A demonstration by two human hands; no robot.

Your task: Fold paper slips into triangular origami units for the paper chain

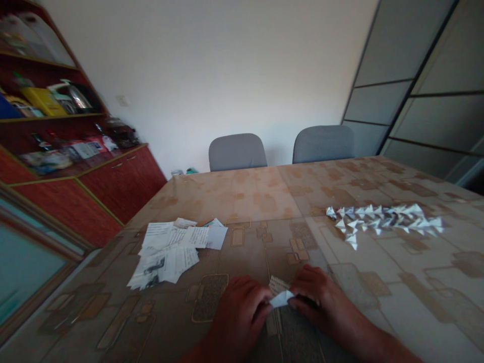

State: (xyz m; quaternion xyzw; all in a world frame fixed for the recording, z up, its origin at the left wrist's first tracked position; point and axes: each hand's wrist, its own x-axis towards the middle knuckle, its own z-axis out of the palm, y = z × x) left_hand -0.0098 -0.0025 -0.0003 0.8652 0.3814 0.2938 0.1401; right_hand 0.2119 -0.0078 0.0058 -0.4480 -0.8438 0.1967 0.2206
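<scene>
Between my two hands is a small folded piece of printed paper (280, 298), held low over the near middle of the table. My left hand (242, 307) pinches its left end between thumb and fingers. At its right end, my right hand (315, 295) grips the paper in the same way. The near face of the paper is pale and creased; a printed flap stands up behind it. To the left lies a loose pile of cut printed paper pieces (170, 252). On the right are several folded paper pieces (378, 220) with pointed tips, set out in rows.
A patterned cloth covers the table (249, 196). Two grey chairs, a left one (237, 153) and a right one (323, 145), stand at its far edge before a white wall. A red-brown cabinet (117, 181) with crowded shelves is at left, and panelled sliding doors (434, 111) at right.
</scene>
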